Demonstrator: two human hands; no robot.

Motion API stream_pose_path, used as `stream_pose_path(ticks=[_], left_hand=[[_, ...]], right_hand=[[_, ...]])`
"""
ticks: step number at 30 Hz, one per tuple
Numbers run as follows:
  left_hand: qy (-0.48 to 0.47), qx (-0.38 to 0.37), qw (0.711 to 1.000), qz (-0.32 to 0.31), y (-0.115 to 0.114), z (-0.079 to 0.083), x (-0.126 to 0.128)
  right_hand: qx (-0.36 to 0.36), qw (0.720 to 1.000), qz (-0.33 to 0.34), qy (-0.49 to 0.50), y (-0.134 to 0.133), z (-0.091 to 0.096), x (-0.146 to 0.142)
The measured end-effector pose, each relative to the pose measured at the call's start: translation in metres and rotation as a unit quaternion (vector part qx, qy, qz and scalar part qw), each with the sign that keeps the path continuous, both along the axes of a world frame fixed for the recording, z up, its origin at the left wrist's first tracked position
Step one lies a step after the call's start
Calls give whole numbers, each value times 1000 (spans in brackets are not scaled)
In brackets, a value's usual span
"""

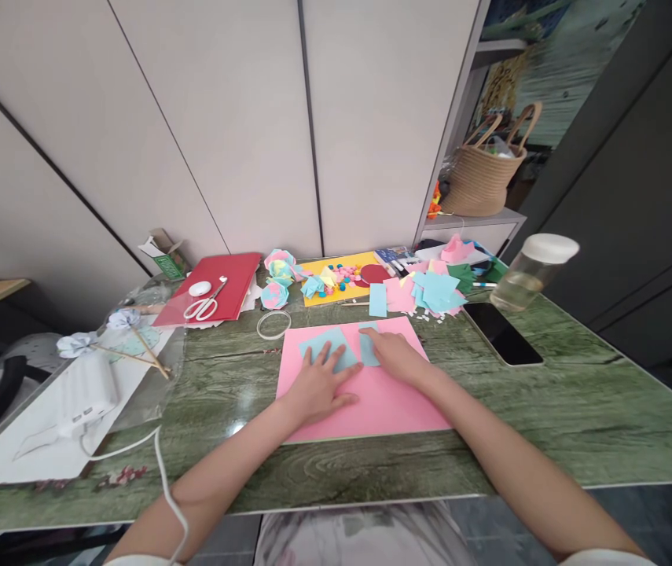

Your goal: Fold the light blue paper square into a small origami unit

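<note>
A pink sheet (398, 405) lies flat on the table in front of me, with two light blue paper pieces on it. My left hand (319, 387) rests open, fingers spread, over the wider light blue paper (314, 346) and the pink sheet. To its right, my right hand (395, 355) has its fingers drawn together on the narrower light blue paper (369, 354), near its upper left edge. That hand covers the right part of this piece, and its thumb is hard to make out.
Behind the pink sheet lie loose paper squares (437, 291), pompoms (344, 277) on a yellow sheet (365, 261) and a tape ring (273, 325). Scissors (209, 303) rest on a red folder (235, 275). A phone (504, 334) and bottle (527, 275) stand right; a power bank (88, 393) with cable lies left.
</note>
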State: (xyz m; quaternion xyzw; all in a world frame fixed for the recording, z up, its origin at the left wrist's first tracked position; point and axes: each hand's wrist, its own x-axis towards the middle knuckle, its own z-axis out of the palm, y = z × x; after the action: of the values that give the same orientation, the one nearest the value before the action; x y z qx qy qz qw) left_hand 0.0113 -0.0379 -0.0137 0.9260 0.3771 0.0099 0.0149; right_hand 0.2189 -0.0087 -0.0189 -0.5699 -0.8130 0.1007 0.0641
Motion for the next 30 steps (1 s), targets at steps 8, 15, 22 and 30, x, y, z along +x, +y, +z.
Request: stream_pose_path(ticks=[8,15,22,30], left_hand=[[-2,3,1000,-3,1,-1,-2],[-52,-7,999,-2,6,-4,-8],[-61,-2,998,-24,8,-6,-9],[-99,-26,993,-58,9,-2,-11]], right_hand=[[77,994,-76,22,13,-4,19],[238,961,-106,93,14,22,54],[320,914,-248,41,22,20,90],[187,940,-282,-53,30,0,79]])
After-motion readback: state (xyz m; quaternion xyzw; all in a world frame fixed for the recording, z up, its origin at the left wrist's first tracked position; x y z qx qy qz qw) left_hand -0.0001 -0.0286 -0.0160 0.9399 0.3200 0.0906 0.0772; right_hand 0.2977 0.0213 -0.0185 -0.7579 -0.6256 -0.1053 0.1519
